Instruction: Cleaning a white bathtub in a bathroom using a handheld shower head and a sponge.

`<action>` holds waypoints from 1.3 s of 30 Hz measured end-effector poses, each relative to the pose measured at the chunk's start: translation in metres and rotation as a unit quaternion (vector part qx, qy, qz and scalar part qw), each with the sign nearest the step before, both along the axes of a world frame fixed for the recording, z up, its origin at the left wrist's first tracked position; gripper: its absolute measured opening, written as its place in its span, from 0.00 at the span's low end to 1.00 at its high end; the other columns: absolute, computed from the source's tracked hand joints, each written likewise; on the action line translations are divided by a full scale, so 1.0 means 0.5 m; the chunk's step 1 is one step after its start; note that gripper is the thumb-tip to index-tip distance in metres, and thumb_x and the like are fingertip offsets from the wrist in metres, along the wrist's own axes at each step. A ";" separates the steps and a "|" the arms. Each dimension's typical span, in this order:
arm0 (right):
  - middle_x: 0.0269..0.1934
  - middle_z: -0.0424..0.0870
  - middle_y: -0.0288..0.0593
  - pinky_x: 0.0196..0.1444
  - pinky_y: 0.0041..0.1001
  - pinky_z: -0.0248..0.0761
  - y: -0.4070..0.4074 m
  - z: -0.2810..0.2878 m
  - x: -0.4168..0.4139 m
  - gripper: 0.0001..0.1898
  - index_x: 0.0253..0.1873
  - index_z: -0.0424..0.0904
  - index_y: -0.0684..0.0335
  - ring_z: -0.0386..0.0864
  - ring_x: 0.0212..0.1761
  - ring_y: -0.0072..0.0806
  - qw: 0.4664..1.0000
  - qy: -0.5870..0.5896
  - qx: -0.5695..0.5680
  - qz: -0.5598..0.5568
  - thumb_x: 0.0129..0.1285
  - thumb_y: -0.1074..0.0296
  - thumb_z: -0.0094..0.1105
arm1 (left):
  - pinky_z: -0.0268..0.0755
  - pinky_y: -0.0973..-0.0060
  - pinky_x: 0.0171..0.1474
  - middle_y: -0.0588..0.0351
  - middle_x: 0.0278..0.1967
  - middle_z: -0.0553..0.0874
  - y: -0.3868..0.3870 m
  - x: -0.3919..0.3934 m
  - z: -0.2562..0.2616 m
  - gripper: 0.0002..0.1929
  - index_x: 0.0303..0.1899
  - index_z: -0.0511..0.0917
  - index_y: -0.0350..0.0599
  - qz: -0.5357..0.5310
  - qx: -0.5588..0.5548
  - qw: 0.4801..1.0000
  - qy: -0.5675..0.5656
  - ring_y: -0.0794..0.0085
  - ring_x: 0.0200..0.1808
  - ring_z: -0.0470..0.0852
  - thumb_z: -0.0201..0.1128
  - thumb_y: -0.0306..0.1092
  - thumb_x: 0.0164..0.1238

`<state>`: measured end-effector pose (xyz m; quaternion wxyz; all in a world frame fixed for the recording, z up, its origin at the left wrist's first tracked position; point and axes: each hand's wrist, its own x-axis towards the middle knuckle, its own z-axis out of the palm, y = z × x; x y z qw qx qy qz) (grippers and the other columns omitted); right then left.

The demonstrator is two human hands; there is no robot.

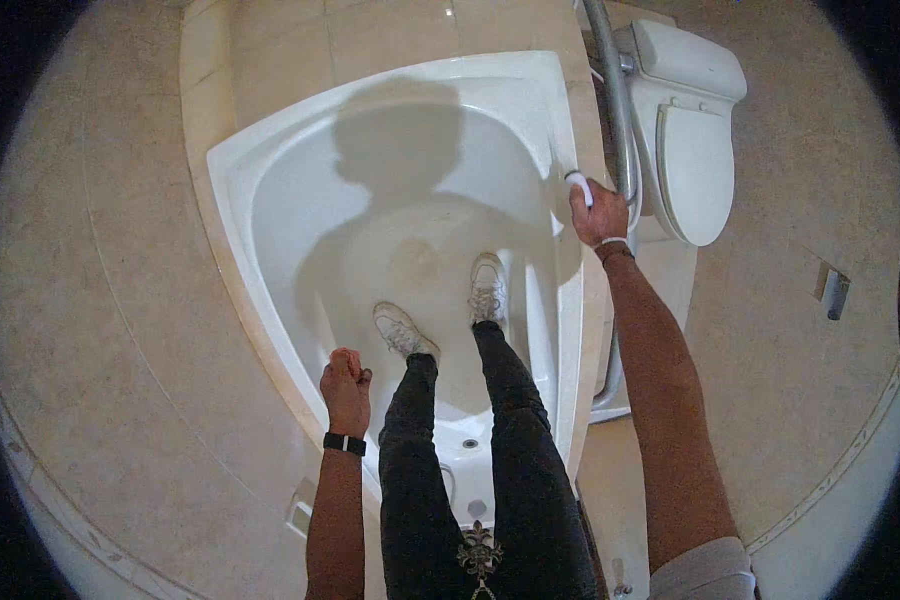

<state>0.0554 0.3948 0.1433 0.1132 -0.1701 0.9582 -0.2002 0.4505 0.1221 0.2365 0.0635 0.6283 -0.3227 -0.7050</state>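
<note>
I stand in white sneakers inside a white bathtub (292, 157). My left hand (347, 394) is closed around a crumpled orange-pink cloth or sponge (350, 361), above the tub's left side. On the right, my right hand (601, 214) grips a small white object with a dark rim (580, 187), perhaps a shower head or nozzle; the rest of it is hidden in the fist. That hand is over the tub's right rim, beside a metal grab rail (621, 120). My shadow falls across the tub's floor.
A white toilet (697, 165) with its lid down stands beyond the rail at right. A drain or overflow fitting (470, 444) sits at the tub's near end. Beige tile surrounds the tub, and a metal holder (835, 294) is on the right wall.
</note>
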 end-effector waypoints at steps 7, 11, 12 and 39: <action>0.32 0.86 0.60 0.44 0.51 0.77 -0.035 0.020 -0.049 0.23 0.41 0.85 0.62 0.84 0.35 0.61 0.997 -0.021 0.031 0.071 0.68 0.45 0.52 | 0.63 0.76 0.37 0.67 0.27 0.69 0.026 0.011 -0.031 0.13 0.31 0.71 0.53 -0.146 -0.118 0.982 -0.026 0.82 0.28 0.65 0.57 0.40 0.79; 0.33 0.85 0.63 0.47 0.51 0.75 -0.041 0.061 -0.081 0.26 0.43 0.86 0.63 0.84 0.38 0.61 0.998 -0.057 -0.021 0.029 0.69 0.43 0.51 | 0.61 0.76 0.36 0.68 0.26 0.68 0.039 0.000 -0.020 0.13 0.31 0.70 0.53 -0.010 -0.007 1.000 0.004 0.81 0.27 0.63 0.57 0.41 0.80; 0.33 0.85 0.63 0.48 0.51 0.75 -0.055 0.067 -0.082 0.26 0.43 0.86 0.64 0.83 0.39 0.60 0.997 -0.050 -0.020 0.056 0.69 0.44 0.51 | 0.61 0.76 0.36 0.68 0.26 0.68 0.039 0.009 -0.021 0.13 0.31 0.70 0.53 -0.007 -0.010 1.000 0.001 0.81 0.27 0.63 0.57 0.41 0.80; 0.18 0.68 0.40 0.28 0.33 0.63 -0.241 0.220 -0.176 0.27 0.27 0.69 0.71 0.67 0.22 0.27 0.942 -0.151 -0.153 0.257 0.70 0.48 0.50 | 0.65 0.76 0.38 0.67 0.28 0.69 0.081 0.071 -0.032 0.12 0.30 0.70 0.54 -0.005 -0.014 0.999 0.030 0.80 0.29 0.68 0.57 0.41 0.78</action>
